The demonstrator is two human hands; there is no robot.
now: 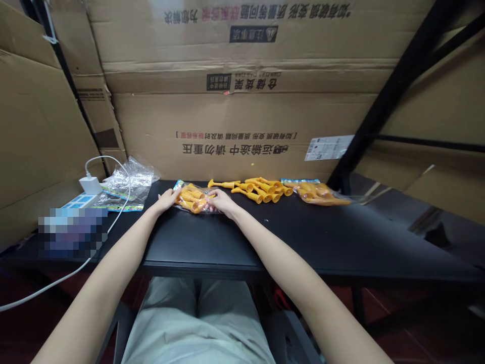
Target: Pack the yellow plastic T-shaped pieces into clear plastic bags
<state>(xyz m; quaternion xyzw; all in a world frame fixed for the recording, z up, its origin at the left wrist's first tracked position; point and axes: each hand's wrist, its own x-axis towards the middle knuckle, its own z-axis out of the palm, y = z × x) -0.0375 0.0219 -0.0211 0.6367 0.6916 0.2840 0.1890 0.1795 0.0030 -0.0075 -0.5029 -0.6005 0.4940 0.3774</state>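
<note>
Your left hand (167,199) and right hand (223,202) pinch opposite ends of a clear plastic bag (192,197) near the far edge of the smooth black tabletop (204,242). Under its glossy, wrinkled film, orange-yellow horn-shaped pieces with flared, hollow ends lie bunched. To its right, loose orange horns (261,190) line that edge, beside a second filled bag (316,193).

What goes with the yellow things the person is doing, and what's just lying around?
Part of it:
bag of yellow pieces, in the left hand and right hand
loose yellow pieces
filled bag on the right
probably, clear plastic bags

Just there:
white charger
white cable
</note>
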